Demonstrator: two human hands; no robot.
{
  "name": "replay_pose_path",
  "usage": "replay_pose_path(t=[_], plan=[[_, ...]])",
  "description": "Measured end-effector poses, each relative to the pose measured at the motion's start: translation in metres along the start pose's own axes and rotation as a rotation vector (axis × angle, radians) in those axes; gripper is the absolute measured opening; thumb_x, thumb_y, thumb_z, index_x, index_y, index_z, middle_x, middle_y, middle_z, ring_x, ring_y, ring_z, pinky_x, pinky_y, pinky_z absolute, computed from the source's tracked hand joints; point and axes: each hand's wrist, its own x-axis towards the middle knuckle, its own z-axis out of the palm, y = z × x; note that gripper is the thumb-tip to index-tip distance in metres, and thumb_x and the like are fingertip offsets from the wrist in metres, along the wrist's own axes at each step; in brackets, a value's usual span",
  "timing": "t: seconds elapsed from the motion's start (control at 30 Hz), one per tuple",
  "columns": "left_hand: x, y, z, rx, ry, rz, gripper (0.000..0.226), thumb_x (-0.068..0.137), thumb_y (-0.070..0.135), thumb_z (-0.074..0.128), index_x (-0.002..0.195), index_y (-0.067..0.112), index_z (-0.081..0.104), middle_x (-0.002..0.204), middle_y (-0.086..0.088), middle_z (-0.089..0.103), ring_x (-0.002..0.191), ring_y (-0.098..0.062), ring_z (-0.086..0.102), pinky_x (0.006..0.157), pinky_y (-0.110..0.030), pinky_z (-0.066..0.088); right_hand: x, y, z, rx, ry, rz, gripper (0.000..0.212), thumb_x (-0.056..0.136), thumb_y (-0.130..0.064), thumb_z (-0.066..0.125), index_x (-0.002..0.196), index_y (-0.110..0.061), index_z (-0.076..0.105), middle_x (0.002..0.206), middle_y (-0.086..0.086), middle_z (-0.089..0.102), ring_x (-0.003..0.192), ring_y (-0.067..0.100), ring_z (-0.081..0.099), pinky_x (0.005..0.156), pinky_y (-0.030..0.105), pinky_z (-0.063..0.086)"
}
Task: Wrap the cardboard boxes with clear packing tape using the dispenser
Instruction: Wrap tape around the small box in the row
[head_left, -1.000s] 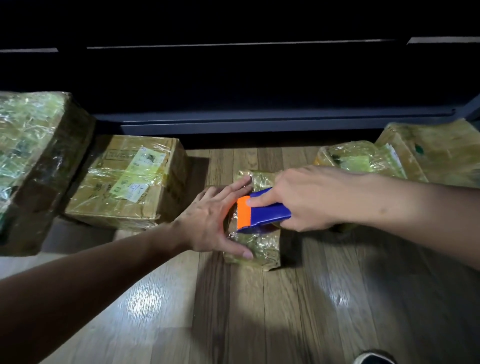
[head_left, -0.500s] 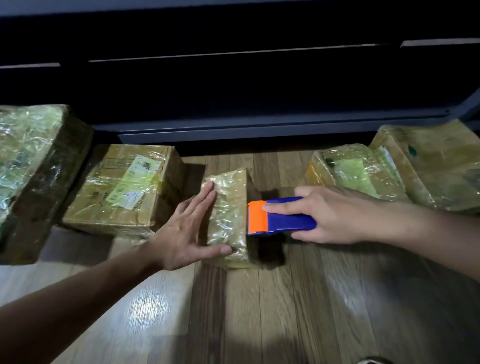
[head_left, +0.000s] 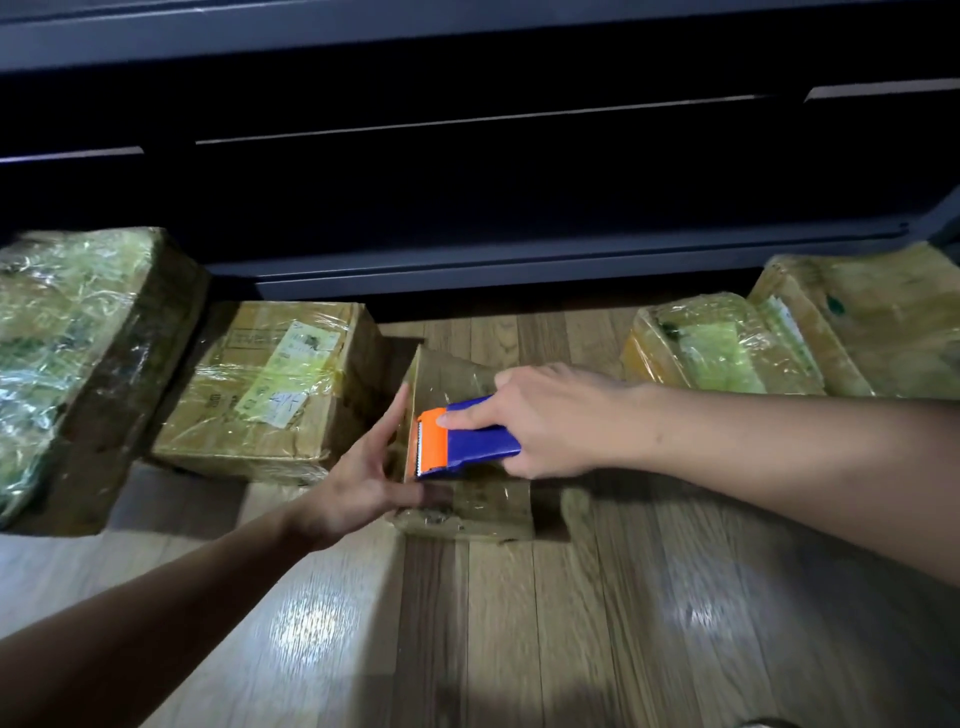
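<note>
Tipped flat since half a second ago, the small box (head_left: 470, 501) lies on the floor (head_left: 519, 623), with the dispenser (head_left: 470, 441) on top. The right hand (head_left: 561, 421) curls its fingers round the dispenser. The left hand (head_left: 363, 467) braces the box's left side with straight fingers. The neighbouring boxes (head_left: 260, 395) look wrapped already; this one seems part-done.

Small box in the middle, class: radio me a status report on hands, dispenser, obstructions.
Left hand flat against left side of the small box. Right hand grips the tape dispenser on its top. Larger wrapped box close beside the left hand.
</note>
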Motion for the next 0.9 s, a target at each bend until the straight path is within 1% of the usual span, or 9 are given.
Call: replay_pose_path(t=[0.17,0.2,0.27,0.33,0.4,0.47,0.67,0.77,0.9], plan=[[-0.001,-0.015,0.028,0.092,0.004,-0.041,0.153,0.063,0.026,0.102,0.162,0.037,-0.014,0.164,0.013,0.034,0.146,-0.005,0.043,0.112,-0.027,0.047,0.015,-0.013,0.01,-0.112,-0.063,0.03,0.069,0.094,-0.028,0.058,0.153,-0.051,0.032,0.114,0.005,0.058,0.099,0.03,0.062,0.084,0.044,0.056],[-0.001,-0.013,0.031,0.181,0.014,-0.007,0.155,0.06,0.043,0.101,0.161,0.037,-0.016,0.167,0.009,0.029,0.152,-0.007,0.034,0.116,-0.028,0.043,0.015,-0.012,0.01,-0.117,-0.068,0.035,0.069,0.094,-0.029,0.059,0.153,-0.052,0.032,0.112,0.005,0.057,0.101,0.031,0.062,0.085,0.045,0.056],[0.007,-0.011,0.026,0.507,0.096,0.149,0.158,0.051,0.079,0.088,0.161,0.034,-0.016,0.175,0.001,-0.007,0.161,-0.011,-0.002,0.128,-0.037,0.019,0.016,-0.012,0.009,-0.116,-0.075,0.029,0.068,0.094,-0.03,0.059,0.153,-0.052,0.031,0.105,0.003,0.052,0.102,0.03,0.062,0.085,0.045,0.056],[0.017,-0.004,0.017,0.823,0.088,0.312,0.159,0.049,0.093,0.075,0.165,0.025,-0.01,0.172,0.002,-0.021,0.159,-0.015,-0.017,0.128,-0.047,0.006,0.017,-0.013,0.009,-0.128,-0.073,0.006,0.068,0.095,-0.032,0.06,0.153,-0.051,0.03,0.111,0.005,0.055,0.104,0.03,0.062,0.087,0.046,0.055],[0.024,0.011,0.011,0.94,-0.042,0.312,0.159,0.048,0.092,0.076,0.166,0.022,-0.005,0.171,0.009,-0.017,0.159,-0.013,-0.019,0.129,-0.056,0.003,0.017,-0.013,0.007,-0.151,-0.072,-0.017,0.067,0.096,-0.036,0.06,0.154,-0.049,0.03,0.125,0.006,0.057,0.11,0.03,0.061,0.09,0.044,0.054],[0.028,0.017,0.007,0.968,-0.105,0.265,0.159,0.047,0.094,0.074,0.166,0.022,-0.004,0.168,0.015,-0.015,0.157,-0.01,-0.021,0.129,-0.057,0.006,0.016,-0.011,0.006,-0.161,-0.066,-0.037,0.066,0.096,-0.039,0.059,0.155,-0.048,0.029,0.13,0.005,0.057,0.112,0.028,0.06,0.09,0.041,0.053],[0.025,0.023,0.008,1.181,-0.118,0.169,0.158,0.049,0.101,0.065,0.165,0.024,-0.01,0.166,0.019,-0.029,0.151,-0.003,-0.034,0.128,-0.052,-0.003,-0.01,0.009,0.009,-0.045,-0.075,-0.057,0.061,0.099,-0.045,0.055,0.153,-0.053,0.026,0.103,0.0,0.054,0.09,0.02,0.061,0.082,0.034,0.053],[0.024,0.02,0.003,1.181,-0.144,0.148,0.159,0.05,0.102,0.064,0.164,0.025,-0.018,0.166,0.02,-0.033,0.149,-0.002,-0.037,0.127,-0.057,-0.006,-0.051,0.054,0.011,0.051,-0.186,0.026,0.063,0.1,-0.055,0.049,0.15,-0.064,0.014,0.098,-0.012,0.044,0.083,0.009,0.054,0.076,0.026,0.049],[0.025,0.023,0.004,1.259,-0.198,0.114,0.156,0.055,0.103,0.057,0.161,0.022,-0.025,0.162,0.017,-0.041,0.147,-0.007,-0.043,0.125,-0.061,-0.011,-0.088,0.086,0.021,-0.026,-0.288,0.123,0.071,0.097,-0.062,0.049,0.14,-0.074,-0.006,0.098,-0.017,0.038,0.082,0.007,0.05,0.078,0.024,0.047]])
